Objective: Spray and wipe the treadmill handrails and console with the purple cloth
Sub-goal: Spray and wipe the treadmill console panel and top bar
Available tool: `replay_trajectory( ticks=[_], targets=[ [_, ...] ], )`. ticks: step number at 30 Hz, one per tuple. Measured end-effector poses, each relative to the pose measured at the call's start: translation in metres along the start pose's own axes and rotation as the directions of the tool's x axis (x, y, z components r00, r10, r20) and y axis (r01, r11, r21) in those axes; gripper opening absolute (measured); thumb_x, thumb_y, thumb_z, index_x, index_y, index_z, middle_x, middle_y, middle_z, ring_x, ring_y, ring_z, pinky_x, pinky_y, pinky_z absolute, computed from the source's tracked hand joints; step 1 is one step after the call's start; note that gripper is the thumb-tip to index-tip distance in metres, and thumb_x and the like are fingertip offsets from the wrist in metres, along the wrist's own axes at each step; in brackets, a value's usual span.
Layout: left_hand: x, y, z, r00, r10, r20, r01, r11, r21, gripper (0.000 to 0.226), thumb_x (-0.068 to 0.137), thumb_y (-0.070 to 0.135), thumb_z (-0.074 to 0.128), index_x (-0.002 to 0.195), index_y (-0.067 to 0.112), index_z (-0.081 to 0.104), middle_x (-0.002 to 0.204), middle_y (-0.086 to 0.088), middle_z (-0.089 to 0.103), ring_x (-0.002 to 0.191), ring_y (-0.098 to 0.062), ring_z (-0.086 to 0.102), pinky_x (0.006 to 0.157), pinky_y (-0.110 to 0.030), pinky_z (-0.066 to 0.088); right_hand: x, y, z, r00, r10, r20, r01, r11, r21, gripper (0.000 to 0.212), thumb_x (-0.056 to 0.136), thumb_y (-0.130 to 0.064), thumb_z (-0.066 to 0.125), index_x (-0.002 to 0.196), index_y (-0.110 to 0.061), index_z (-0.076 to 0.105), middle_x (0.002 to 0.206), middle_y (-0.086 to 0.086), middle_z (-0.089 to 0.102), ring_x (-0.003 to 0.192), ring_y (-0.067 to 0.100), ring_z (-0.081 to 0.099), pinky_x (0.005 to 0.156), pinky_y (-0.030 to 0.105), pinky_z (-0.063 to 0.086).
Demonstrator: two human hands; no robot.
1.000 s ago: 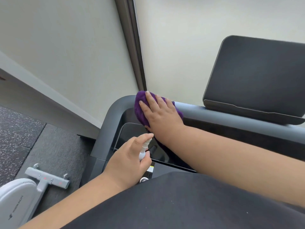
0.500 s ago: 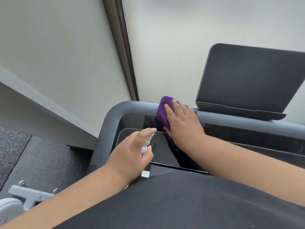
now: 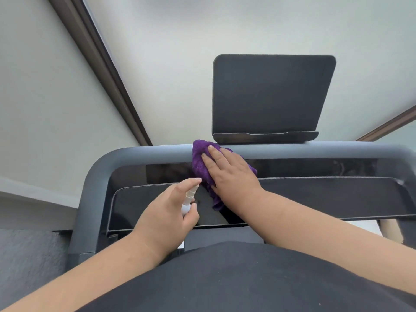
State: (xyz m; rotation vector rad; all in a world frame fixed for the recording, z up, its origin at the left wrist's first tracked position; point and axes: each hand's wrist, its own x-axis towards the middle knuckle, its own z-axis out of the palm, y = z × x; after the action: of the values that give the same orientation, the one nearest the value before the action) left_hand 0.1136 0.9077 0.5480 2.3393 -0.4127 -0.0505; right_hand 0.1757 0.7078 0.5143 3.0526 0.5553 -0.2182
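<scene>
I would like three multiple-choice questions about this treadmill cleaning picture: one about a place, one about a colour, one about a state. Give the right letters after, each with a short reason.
1. Where does the cloth lie?
A. on the floor
B. over the front handrail, just below the tablet holder
C. inside the tablet holder

2. What colour is the spray bottle?
A. white
B. red
C. green

3. How is the right hand placed?
A. curled in a fist, holding nothing
B. hanging away from the treadmill
C. fingers straight, pressing flat on the cloth

Answers:
1 B: the cloth drapes over the rail and down toward the console.
2 A: the nozzle and neck showing in the left hand are white.
3 C: the straight fingers lie on top of the cloth.
</scene>
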Motion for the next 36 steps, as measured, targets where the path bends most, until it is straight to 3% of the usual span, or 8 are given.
replay_trajectory(
  ticks=[7, 13, 18, 27, 30, 33, 36],
  targets=[
    [0.027, 0.054, 0.044, 0.997, 0.048, 0.066, -0.051, 0.998, 0.037, 0.072, 0.085, 0.015, 0.068, 0.135, 0.050, 0.032, 0.095, 0.018, 0.056, 0.085, -0.002, 0.054, 0.071, -0.012, 0.040, -0.043, 0.078, 0.002, 0.999, 0.048, -0.005, -0.048, 0.999, 0.017, 0.070, 0.101, -0.039, 0.044, 0.158, -0.023, 0.008, 0.166, 0.003, 0.004, 0.150, 0.027, 0.011, 0.120, 0.041, 0.009],
    [0.043, 0.105, 0.094, 0.988, 0.077, 0.131, -0.088, 0.993, 0.080, 0.072, 0.083, 0.014, 0.071, 0.135, 0.048, 0.033, 0.094, 0.018, 0.057, 0.082, -0.003, 0.053, 0.069, -0.004, 0.036, -0.086, 0.157, 0.010, 0.991, 0.131, -0.014, -0.131, 0.991, 0.036, 0.072, 0.098, -0.037, 0.048, 0.158, -0.024, 0.011, 0.166, 0.002, 0.007, 0.150, 0.027, 0.013, 0.120, 0.040, 0.008],
    [0.056, 0.143, 0.134, 0.987, 0.055, 0.149, -0.066, 0.995, 0.071, 0.071, 0.085, 0.017, 0.068, 0.135, 0.051, 0.031, 0.095, 0.028, 0.052, 0.089, 0.003, 0.055, 0.072, -0.009, 0.039, -0.116, 0.213, 0.020, 0.983, 0.181, -0.007, -0.180, 0.983, 0.041, 0.076, 0.098, -0.042, 0.046, 0.158, -0.026, 0.003, 0.166, 0.001, -0.001, 0.151, 0.024, 0.005, 0.122, 0.039, 0.004],
    [0.066, 0.184, 0.170, 0.992, 0.062, 0.114, -0.074, 0.992, 0.107, 0.070, 0.086, 0.018, 0.066, 0.134, 0.054, 0.032, 0.096, 0.024, 0.054, 0.086, -0.002, 0.055, 0.068, -0.019, 0.046, -0.153, 0.284, 0.022, 0.956, 0.289, -0.038, -0.286, 0.955, 0.072, 0.078, 0.096, -0.044, 0.050, 0.158, -0.027, 0.006, 0.166, 0.001, 0.003, 0.151, 0.024, 0.006, 0.120, 0.038, 0.008],
    [0.060, 0.188, 0.169, 0.995, 0.052, 0.089, -0.062, 0.992, 0.106, 0.070, 0.085, 0.016, 0.068, 0.133, 0.054, 0.035, 0.094, 0.023, 0.055, 0.082, -0.006, 0.057, 0.067, -0.025, 0.051, -0.155, 0.288, 0.019, 0.953, 0.299, -0.056, -0.290, 0.948, 0.129, 0.074, 0.095, -0.041, 0.053, 0.157, -0.027, 0.014, 0.165, 0.001, 0.010, 0.149, 0.024, 0.012, 0.118, 0.037, 0.011],
    [0.056, 0.186, 0.165, 0.997, 0.030, 0.068, -0.039, 0.991, 0.128, 0.070, 0.084, 0.015, 0.070, 0.133, 0.053, 0.037, 0.097, 0.025, 0.056, 0.084, -0.004, 0.057, 0.068, -0.019, 0.047, -0.153, 0.284, 0.011, 0.925, 0.353, -0.142, -0.302, 0.908, 0.290, 0.067, 0.093, -0.037, 0.059, 0.153, -0.022, 0.032, 0.160, 0.004, 0.029, 0.142, 0.027, 0.029, 0.115, 0.039, 0.021],
    [0.054, 0.184, 0.158, 0.998, 0.006, 0.058, -0.014, 0.990, 0.142, 0.071, 0.083, 0.013, 0.070, 0.134, 0.051, 0.038, 0.103, 0.027, 0.054, 0.086, -0.003, 0.057, 0.068, -0.017, 0.045, -0.140, 0.265, 0.005, 0.910, 0.301, -0.284, -0.183, 0.908, 0.377, 0.067, 0.087, -0.031, 0.068, 0.148, -0.017, 0.043, 0.153, 0.009, 0.041, 0.134, 0.032, 0.042, 0.111, 0.043, 0.031]
  ],
)
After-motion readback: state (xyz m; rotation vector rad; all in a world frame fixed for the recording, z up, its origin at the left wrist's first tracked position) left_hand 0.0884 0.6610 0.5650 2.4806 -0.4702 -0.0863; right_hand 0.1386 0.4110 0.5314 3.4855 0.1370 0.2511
